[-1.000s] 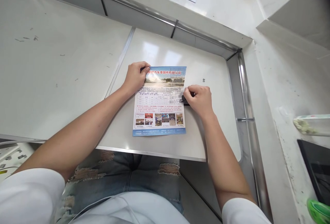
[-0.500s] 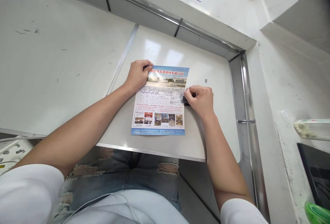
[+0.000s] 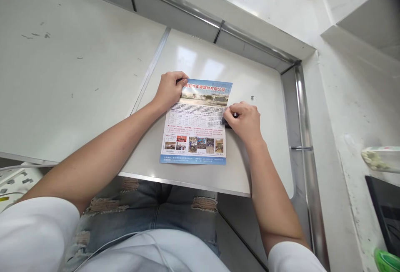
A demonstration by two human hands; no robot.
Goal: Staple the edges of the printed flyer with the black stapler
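Note:
A printed flyer (image 3: 193,138) with blue bands, red text and small photos lies on the white table (image 3: 265,155). My left hand (image 3: 171,90) is closed at its upper left corner, thumb and fingers gripping the edge. Something dark shows between those fingers, too small to make out. My right hand (image 3: 245,119) is closed around a small black roller stamp (image 3: 225,122), mostly hidden by the fingers, at the flyer's right edge. Dark hatched ink marks (image 3: 215,115) run down the right part of the sheet beside it.
A metal-edged rail (image 3: 250,46) and wall border the table at the back and right. A seam (image 3: 150,71) crosses the tabletop on the left. A white perforated basket-like item (image 3: 23,180) stands at lower left; a dark screen-like panel (image 3: 384,209) and a green object (image 3: 387,260) are at right.
The view has shifted slightly, so everything sits a little further right. Both hands keep their grips; the right hand and roller stamp stay at about the same spot on the flyer.

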